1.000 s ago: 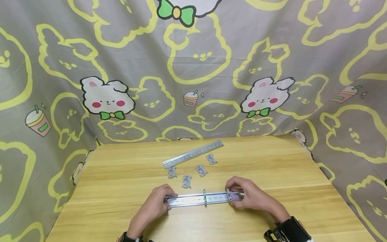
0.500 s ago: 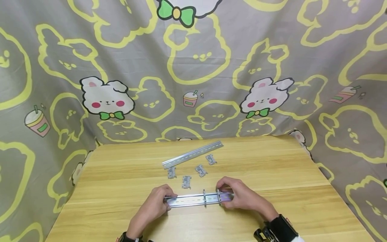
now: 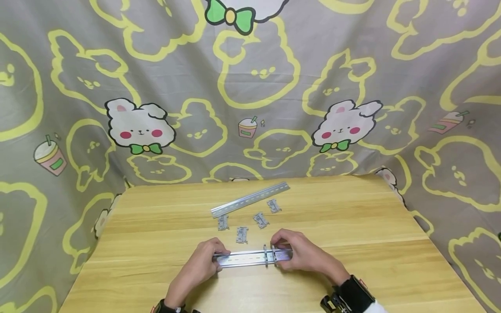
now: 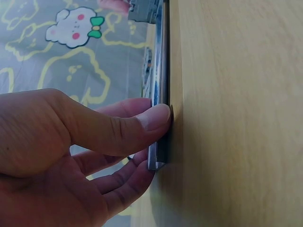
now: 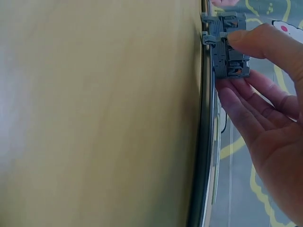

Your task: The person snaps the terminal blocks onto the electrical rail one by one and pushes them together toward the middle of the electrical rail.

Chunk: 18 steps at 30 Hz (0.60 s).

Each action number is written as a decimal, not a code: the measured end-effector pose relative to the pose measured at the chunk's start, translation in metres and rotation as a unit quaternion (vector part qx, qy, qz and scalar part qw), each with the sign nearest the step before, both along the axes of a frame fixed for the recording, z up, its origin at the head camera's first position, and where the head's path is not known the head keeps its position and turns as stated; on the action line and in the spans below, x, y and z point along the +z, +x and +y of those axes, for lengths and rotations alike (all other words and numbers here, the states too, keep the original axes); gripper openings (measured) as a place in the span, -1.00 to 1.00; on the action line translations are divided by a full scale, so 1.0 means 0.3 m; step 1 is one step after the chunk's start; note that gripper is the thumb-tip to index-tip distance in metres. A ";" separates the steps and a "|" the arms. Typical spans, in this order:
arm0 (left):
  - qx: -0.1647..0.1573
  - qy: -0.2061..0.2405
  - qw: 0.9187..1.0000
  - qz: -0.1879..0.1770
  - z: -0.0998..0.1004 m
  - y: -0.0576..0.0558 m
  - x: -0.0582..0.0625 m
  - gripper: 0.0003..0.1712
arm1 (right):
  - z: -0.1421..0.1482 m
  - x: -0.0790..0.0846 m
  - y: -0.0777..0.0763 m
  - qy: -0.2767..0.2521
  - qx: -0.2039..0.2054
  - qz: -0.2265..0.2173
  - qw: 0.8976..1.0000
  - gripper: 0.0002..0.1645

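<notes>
A slotted metal DIN rail [image 3: 246, 258] lies lengthwise across the near part of the table. My left hand [image 3: 203, 261] pinches its left end, thumb along the near edge and fingers behind in the left wrist view. Two thin grey terminal blocks stand upright across the rail. The right-hand terminal block [image 3: 275, 255] is held between thumb and fingers of my right hand [image 3: 305, 253]. Just left of it, with a narrow gap between, stands the other terminal block [image 3: 266, 255]. In the right wrist view the grey blocks [image 5: 231, 61] overlap, with my thumb against them.
Behind the hands, several loose grey terminal blocks [image 3: 242, 234] lie flat on the wooden table [image 3: 352, 208]. A second DIN rail [image 3: 250, 200] rests at a slant farther back. A patterned grey curtain [image 3: 188, 87] hangs around the table's back and sides.
My right hand has moved left along the rail with its terminal block, closing most of the gap to the other block. The left hand has stayed at the rail's left end.
</notes>
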<state>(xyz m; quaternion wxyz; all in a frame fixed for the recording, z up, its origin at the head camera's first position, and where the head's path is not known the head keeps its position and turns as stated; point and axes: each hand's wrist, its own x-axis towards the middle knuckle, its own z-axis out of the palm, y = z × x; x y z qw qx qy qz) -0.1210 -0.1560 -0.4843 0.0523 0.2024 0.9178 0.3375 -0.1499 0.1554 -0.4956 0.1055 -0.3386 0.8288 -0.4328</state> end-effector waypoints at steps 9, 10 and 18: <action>-0.001 0.004 1.000 0.002 -0.001 0.003 -0.003 -0.55 | -0.028 -0.002 -0.001 -0.008 0.010 0.003 1.000 -0.41; -0.001 0.004 1.000 0.005 -0.001 0.003 -0.004 -0.55 | -0.029 -0.001 0.000 -0.008 0.010 0.003 1.000 -0.41; -0.005 0.000 1.000 0.010 0.000 -0.002 -0.005 -0.55 | -0.031 0.001 0.004 0.009 0.000 0.005 1.000 -0.41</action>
